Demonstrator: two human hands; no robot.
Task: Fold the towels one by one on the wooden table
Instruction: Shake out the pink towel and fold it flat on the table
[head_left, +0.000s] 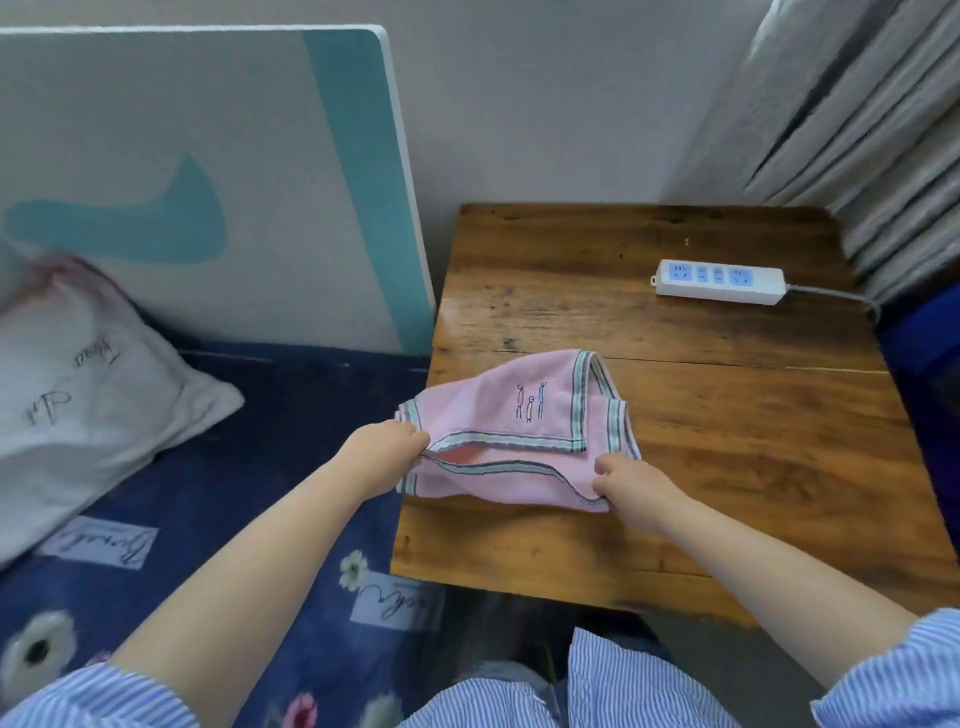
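Note:
A pink towel (519, 415) with a grey-green striped border and three small stitched figures lies partly folded on the wooden table (727, 415), near its left front part. My left hand (384, 452) pinches the towel's near left edge. My right hand (631, 491) grips its near right corner. Both hands hold the near edge slightly off the table, and the far part of the cloth arches up loosely.
A white power strip (719, 281) with a grey cable lies at the table's far right. A bed with a dark blue flowered sheet (260, 467) and a white pillow (78, 389) adjoins the table's left side. Grey curtains (857, 130) hang at the right.

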